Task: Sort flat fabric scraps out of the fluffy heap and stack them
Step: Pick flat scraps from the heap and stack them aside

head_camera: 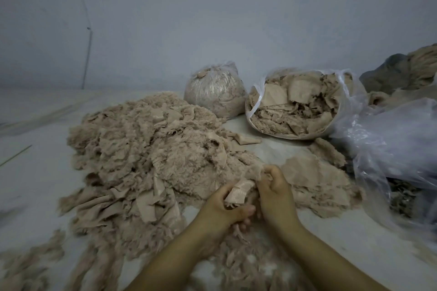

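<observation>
left hand [227, 205] and right hand [275, 192] both grip one scrap [238, 192] at the heap [146, 149] edge; stack [314, 179] beside.

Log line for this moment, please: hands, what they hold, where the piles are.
left hand grips flat scrap | right hand grips same scrap | fluffy heap left of hands | flat stack right
</observation>
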